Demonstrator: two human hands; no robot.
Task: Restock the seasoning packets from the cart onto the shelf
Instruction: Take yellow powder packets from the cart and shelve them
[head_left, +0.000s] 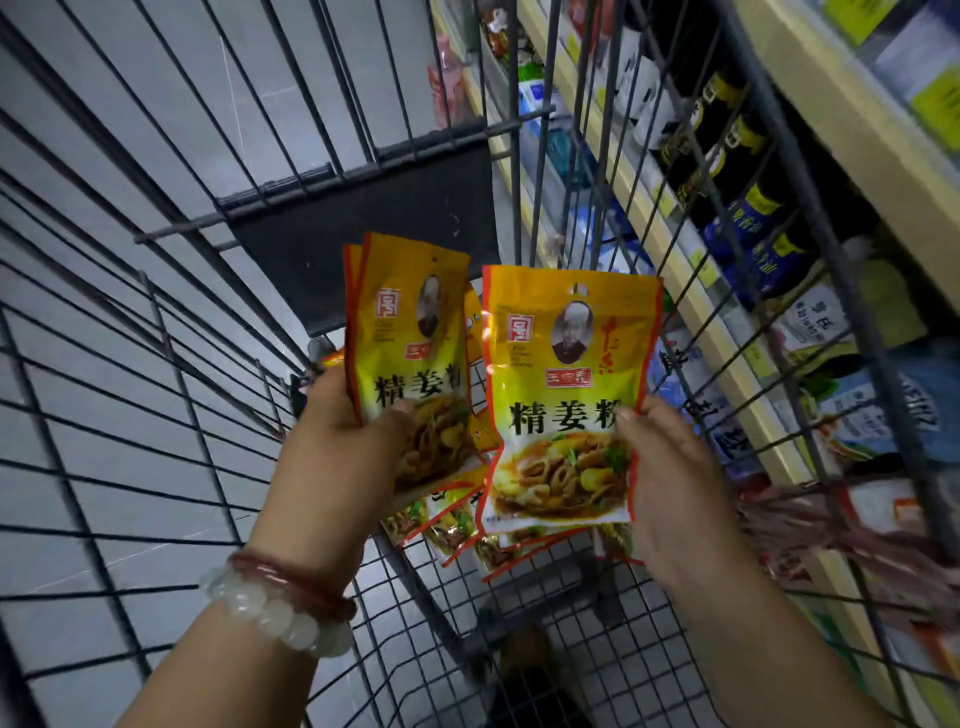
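My left hand (348, 436) grips a small stack of yellow seasoning packets (410, 338) upright over the wire cart (156, 415), thumb on the front one. My right hand (670, 467) holds another yellow packet (566, 395) by its right edge, thumb on the front, beside the left stack. More of the same packets (457, 525) lie below on the cart's bottom, partly hidden by the ones I hold. The shelf (691, 291) runs along the right, behind the cart's wire side.
Dark bottles (727, 135) and blue and white packaged goods (852, 415) fill the shelves on the right. The cart's black flap (374, 234) stands at its far end. Grey floor tiles show through the wires on the left. A reddish net bag (831, 525) hangs at right.
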